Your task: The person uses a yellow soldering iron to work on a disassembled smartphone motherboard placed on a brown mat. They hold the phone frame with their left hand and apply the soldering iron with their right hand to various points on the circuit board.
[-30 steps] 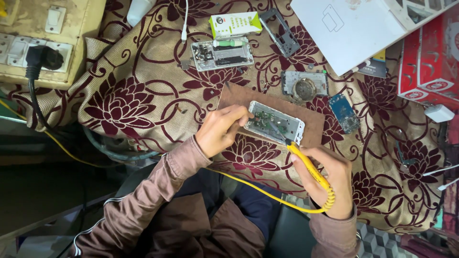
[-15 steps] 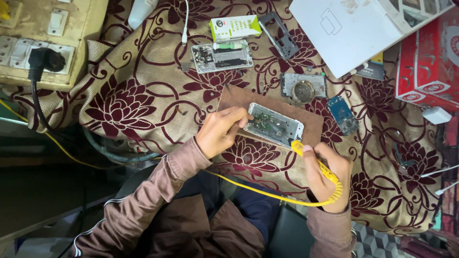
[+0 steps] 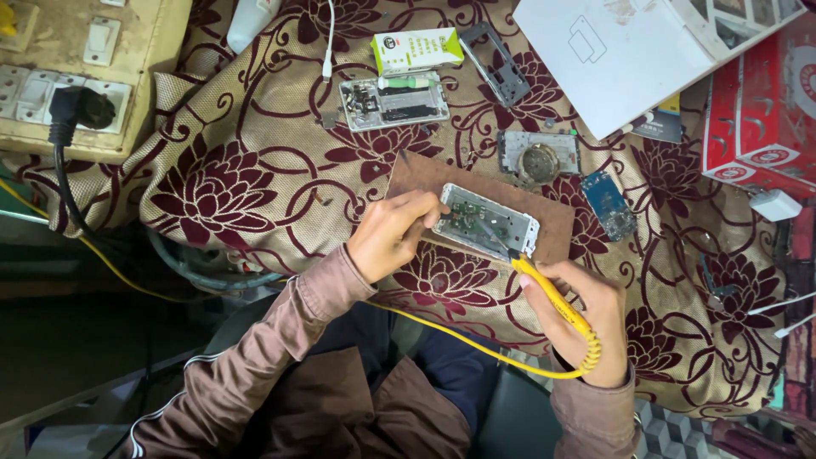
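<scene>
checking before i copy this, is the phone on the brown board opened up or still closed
Opened up: the white-framed phone lies on the brown board with its circuit boards exposed, the yellow soldering iron tip inside.

Floral cloth (image 3: 255, 178) under brown board (image 3: 425, 174)

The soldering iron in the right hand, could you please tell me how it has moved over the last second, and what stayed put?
The right hand kept its grip on the yellow soldering iron and barely shifted; its tip remains at the opened phone. The left hand still steadies the phone's left end on the brown board. Nothing was picked up or let go.
</scene>
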